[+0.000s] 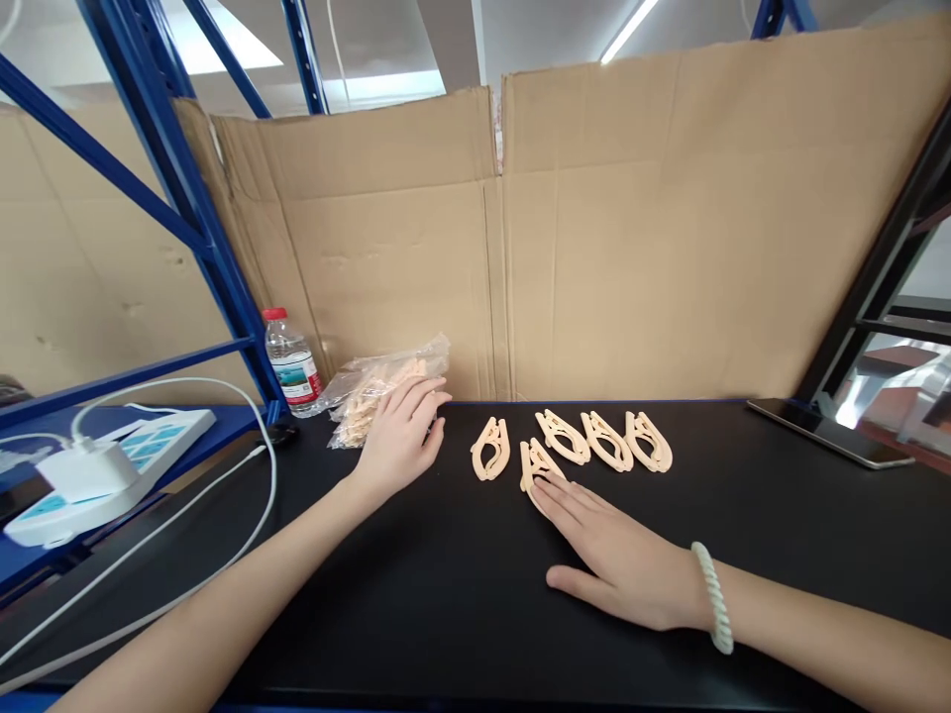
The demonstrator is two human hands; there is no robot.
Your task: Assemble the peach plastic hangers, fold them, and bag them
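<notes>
Several beige folded travel hangers lie on the black tabletop. Three of them, including the rightmost folded hanger, form a row at the right; another folded hanger lies apart at the left. My right hand is flat and open, its fingertips resting on a nearer folded hanger and covering part of it. My left hand is open with loosely bent fingers, at the right side of a clear plastic bag of similar beige pieces. It hides part of the bag, and I cannot tell whether they touch.
A water bottle with a red cap stands left of the bag. White cables loop from a power strip at the left. A dark flat tablet-like device lies far right. Cardboard walls the back, beside a blue metal frame.
</notes>
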